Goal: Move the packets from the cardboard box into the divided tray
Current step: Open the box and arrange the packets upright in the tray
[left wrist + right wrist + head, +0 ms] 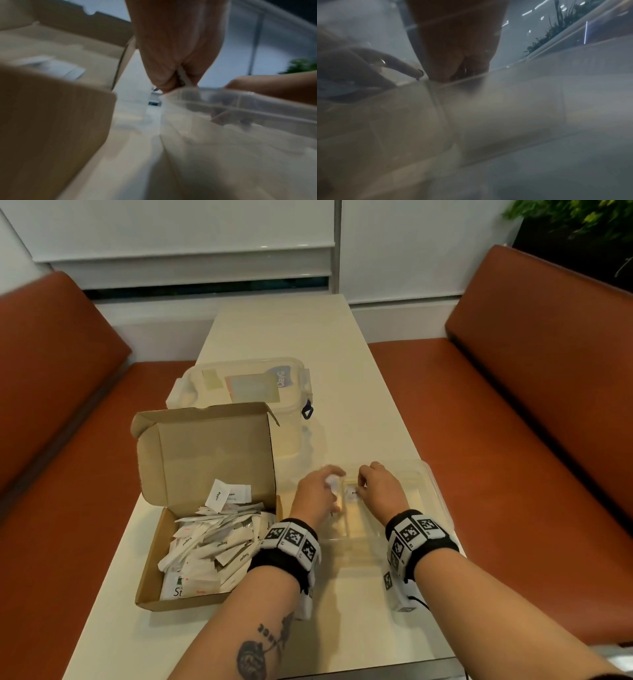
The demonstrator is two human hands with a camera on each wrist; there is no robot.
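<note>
Over the clear divided tray (432,491) by the table's (291,337) near right edge, left hand (317,496) and right hand (380,491) each pinch a white packet (352,494); beside it, the cardboard box (178,594) holds the remaining packets (212,542).

I see the box (205,508) left of the tray (435,494) on the table (291,330), packets (212,542) in it, a tub (239,385) behind.

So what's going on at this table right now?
A person is sorting sachets. Both hands are over the clear divided tray: the left hand pinches a white packet, and the right hand holds another packet inside a compartment. The open cardboard box beside it is full of packets.
</note>
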